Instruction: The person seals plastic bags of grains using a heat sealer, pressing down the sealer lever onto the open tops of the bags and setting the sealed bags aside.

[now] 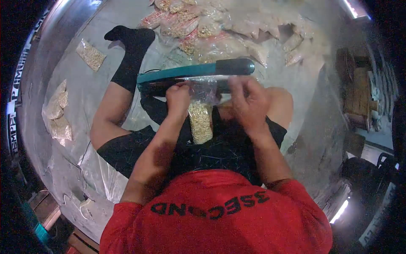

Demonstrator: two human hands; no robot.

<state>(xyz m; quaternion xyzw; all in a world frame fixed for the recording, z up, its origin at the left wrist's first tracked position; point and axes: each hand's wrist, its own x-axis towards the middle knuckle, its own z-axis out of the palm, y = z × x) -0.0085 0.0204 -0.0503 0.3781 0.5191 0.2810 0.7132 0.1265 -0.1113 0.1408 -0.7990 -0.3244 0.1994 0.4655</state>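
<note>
A clear plastic bag (200,123) of small pale pieces, which look like nuts or beans, hangs upright over my lap. My left hand (178,100) is closed on the left side of its top edge. At the bag's upper right is my right hand (250,103), raised by the dark end of the sealer; its fingers are smeared, so their grip cannot be made out. The bag's unfilled top lies at a long teal bar sealer (179,74), whose upper arm runs across just beyond my hands.
Many filled bags (207,27) are heaped beyond the sealer. Another filled bag (91,55) lies at the upper left, and several more (59,112) at the far left. Plastic sheeting (313,127) covers the floor. My bent legs (111,111) flank the sealer.
</note>
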